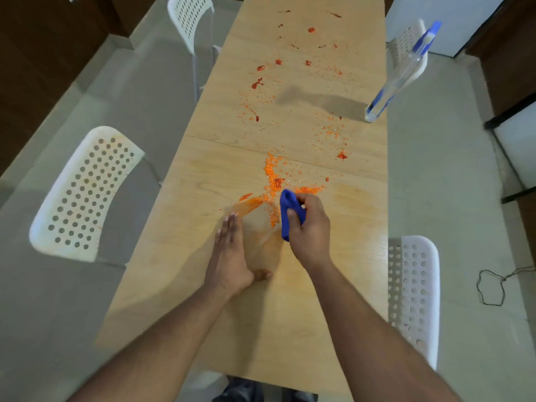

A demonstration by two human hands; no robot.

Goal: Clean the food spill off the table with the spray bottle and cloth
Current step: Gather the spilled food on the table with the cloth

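While left hand lies flat, right hand grips cloth beside spill.

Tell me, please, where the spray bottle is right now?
The spray bottle stands on the table's far right edge, beyond the spill, beside a white chair.

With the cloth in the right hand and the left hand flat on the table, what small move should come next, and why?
Probably sweep the blue cloth leftward toward the flat left hand. The right hand grips it beside a gathered orange pile, and the left palm stands edge-on like a barrier. More spill lies farther up the table, near the spray bottle.
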